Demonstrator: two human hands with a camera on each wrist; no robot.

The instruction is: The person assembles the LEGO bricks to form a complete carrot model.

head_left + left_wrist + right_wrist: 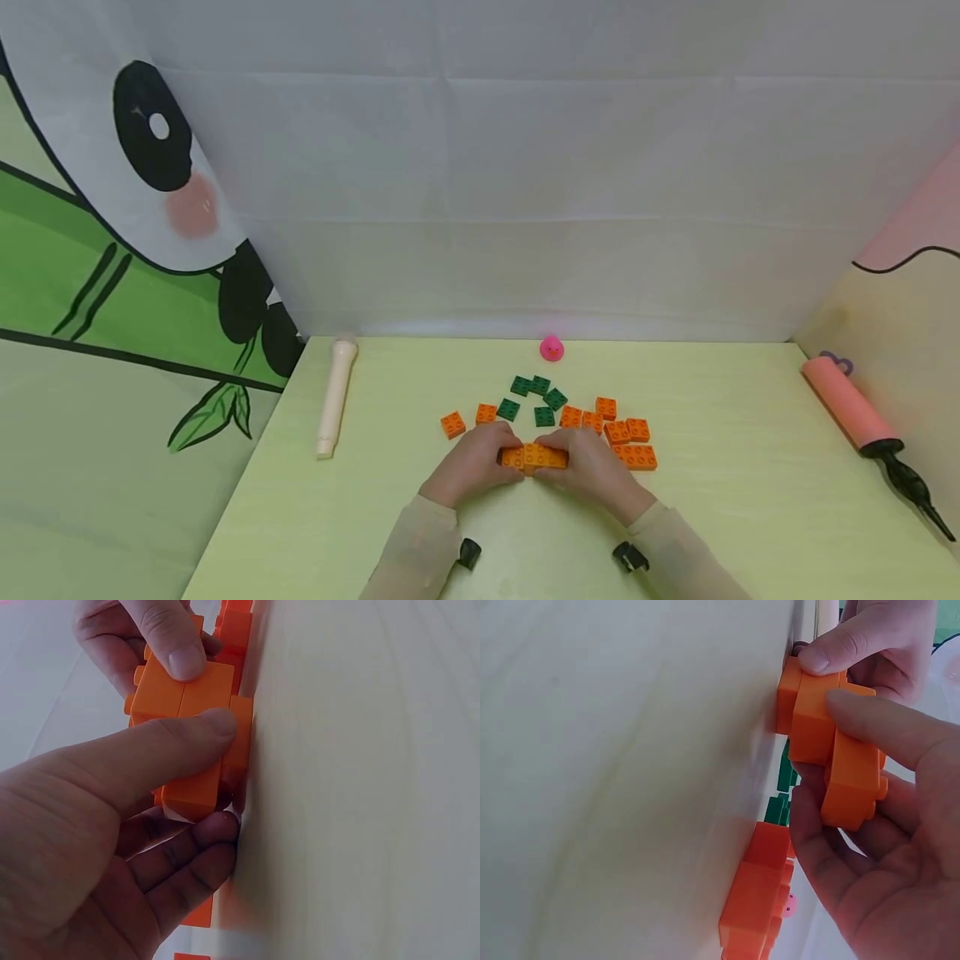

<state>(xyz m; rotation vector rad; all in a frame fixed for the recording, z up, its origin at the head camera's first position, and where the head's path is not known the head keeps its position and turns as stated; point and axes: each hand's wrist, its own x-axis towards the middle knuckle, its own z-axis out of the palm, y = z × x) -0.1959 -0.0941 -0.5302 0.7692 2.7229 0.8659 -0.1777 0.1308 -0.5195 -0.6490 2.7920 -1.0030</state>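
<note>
Both hands hold one small assembly of joined orange toy bricks (pixel 542 456) low over the near middle of the table. My left hand (pixel 477 462) grips its left end, the thumb lying along the near face in the left wrist view. At the other end my right hand (pixel 596 468) pinches a longer upper brick (pixel 851 780), with the thumb on its near side and curled fingers behind. In the wrist views the bricks are stacked in layers, with studs facing up. The fingers hide part of the assembly.
Several green bricks (pixel 543 416) lie behind the hands. Loose orange bricks (pixel 635 457) lie to the right, and others (pixel 453 425) to the left. A pink round toy (pixel 551 348) sits at the back edge, a pale rolling-pin-like stick (pixel 337 398) at left, a pink pump-like tube (pixel 851 404) at right.
</note>
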